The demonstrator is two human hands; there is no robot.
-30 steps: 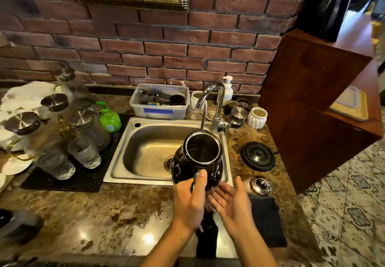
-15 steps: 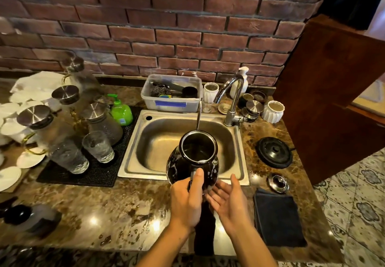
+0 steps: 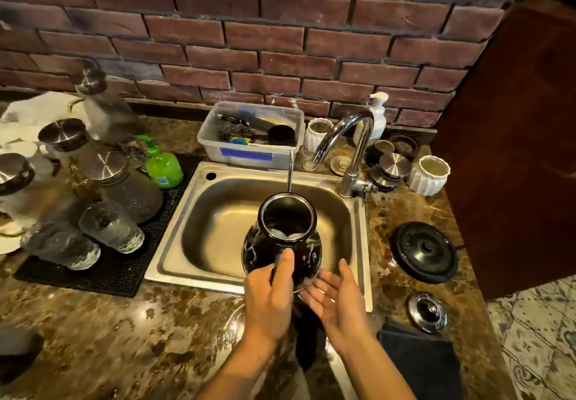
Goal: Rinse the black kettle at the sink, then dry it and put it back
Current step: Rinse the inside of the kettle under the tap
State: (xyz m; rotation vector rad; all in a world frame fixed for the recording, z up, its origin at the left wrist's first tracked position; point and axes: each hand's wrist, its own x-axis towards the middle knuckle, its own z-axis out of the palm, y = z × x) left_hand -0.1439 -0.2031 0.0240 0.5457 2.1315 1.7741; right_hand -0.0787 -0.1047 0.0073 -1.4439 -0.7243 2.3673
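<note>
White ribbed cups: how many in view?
2. One white ribbed cup stands behind the sink, left of the faucet; the other right of the faucet on the counter. More may sit out of frame.

Marble counter (image 3: 131, 331) carries black mat (image 3: 103, 270), cloth (image 3: 417, 356).

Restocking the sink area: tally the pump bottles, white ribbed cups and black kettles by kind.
Pump bottles: 2
White ribbed cups: 2
Black kettle: 1
Total: 5
</note>
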